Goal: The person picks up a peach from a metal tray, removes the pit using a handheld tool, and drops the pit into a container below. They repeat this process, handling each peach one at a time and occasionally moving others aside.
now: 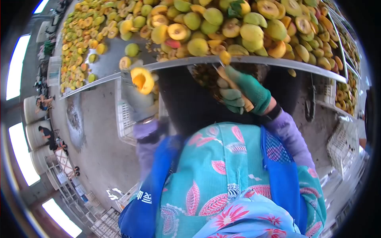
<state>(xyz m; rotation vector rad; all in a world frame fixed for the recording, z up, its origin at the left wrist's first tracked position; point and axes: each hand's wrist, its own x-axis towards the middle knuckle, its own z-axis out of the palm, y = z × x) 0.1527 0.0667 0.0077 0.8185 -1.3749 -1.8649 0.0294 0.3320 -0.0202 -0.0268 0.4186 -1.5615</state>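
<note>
My left hand (137,97), in a grey glove, is at the left by the table's front edge, slightly blurred. It holds a halved apricot (142,80), orange-yellow with a hollow in its flesh. Another apricot (125,62) lies by its fingertips. My right hand (247,92), in a green glove, is closed around the wooden handle of a knife (243,97). The knife points up toward the table edge, and a small yellow piece (225,58) is at its tip. Whole and halved apricots (198,47), yellow-green to orange, are heaped just beyond both hands.
The metal table's raised rim (178,63) runs across in front of me. A dark container (190,103) stands below it, with a white crate (126,115) to its left. Another crate (343,144) is at the right. Far left, people (48,137) are near large pale tubs (35,137).
</note>
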